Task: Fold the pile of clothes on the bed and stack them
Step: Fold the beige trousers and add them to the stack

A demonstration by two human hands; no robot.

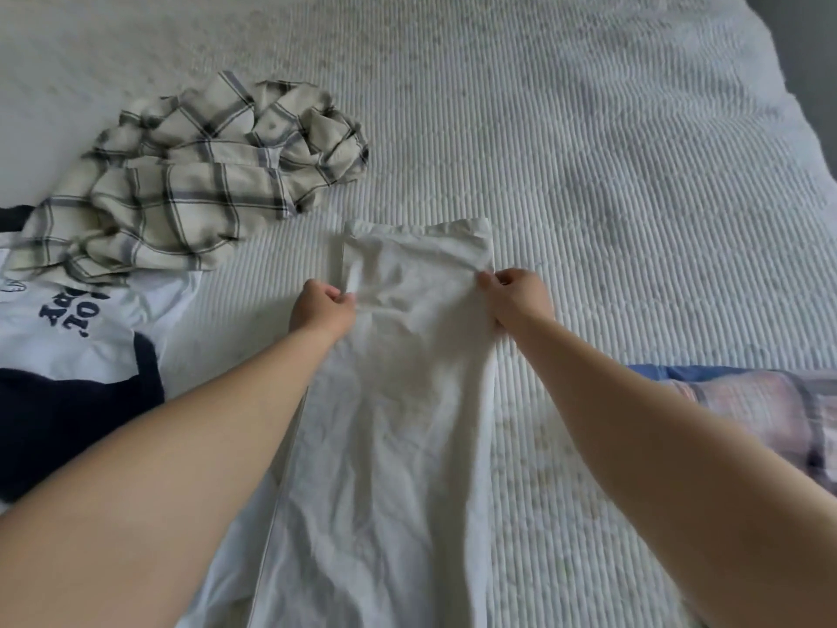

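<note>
Both bare forearms are reaching forward over the ribbed white bed (589, 151); the left hand (319, 308) and right hand (516, 299) are pinching opposite edges of a long wrinkled white cotton garment (394, 423) lying flat, its far end folded.

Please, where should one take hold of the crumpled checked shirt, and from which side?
Probably at the checked shirt's raised, bunched folds at its far right end, coming from above on its right: that side faces bare bed, while its near left edge overlaps the white printed shirt.
</note>
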